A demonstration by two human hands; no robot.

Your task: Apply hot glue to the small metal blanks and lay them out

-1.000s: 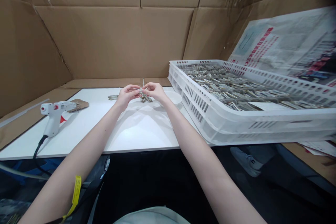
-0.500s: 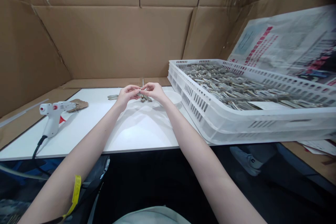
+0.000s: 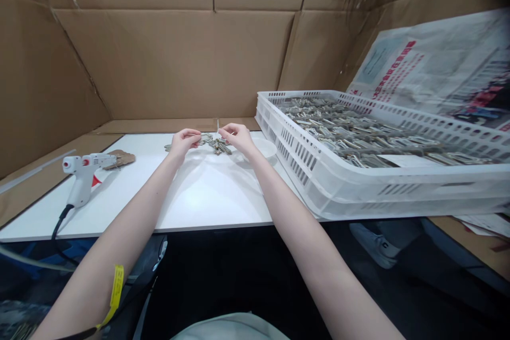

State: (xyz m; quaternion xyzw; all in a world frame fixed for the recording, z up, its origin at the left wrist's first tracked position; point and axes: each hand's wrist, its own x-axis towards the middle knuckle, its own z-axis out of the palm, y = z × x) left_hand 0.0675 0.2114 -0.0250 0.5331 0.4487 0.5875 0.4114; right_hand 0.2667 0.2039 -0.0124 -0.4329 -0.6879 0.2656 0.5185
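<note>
My left hand [image 3: 186, 141] is over the back of the white table, thumb and fingertips pinched together. Right beside those fingertips is a small flat metal piece [image 3: 205, 138]; whether they grip it I cannot tell. My right hand [image 3: 238, 137] is also closed in a pinch, above a small heap of metal pieces [image 3: 219, 146], and what it holds is too small to make out. A thin pale upright strip [image 3: 218, 125] shows just behind its fingertips. Part of another metal piece [image 3: 167, 147] shows to the left of my left hand.
A white glue gun [image 3: 83, 180] stands at the left, its nozzle by a torn cardboard scrap [image 3: 123, 158]. Behind my right wrist is a round white dish [image 3: 266, 147]. A large white plastic crate [image 3: 338, 183] of packed metal pieces occupies the right. Cardboard walls [image 3: 171, 64] surround the table.
My hands, together at the fingertips before, have moved apart, the left one to the left and the right one slightly right. More of the metal heap shows between them.
</note>
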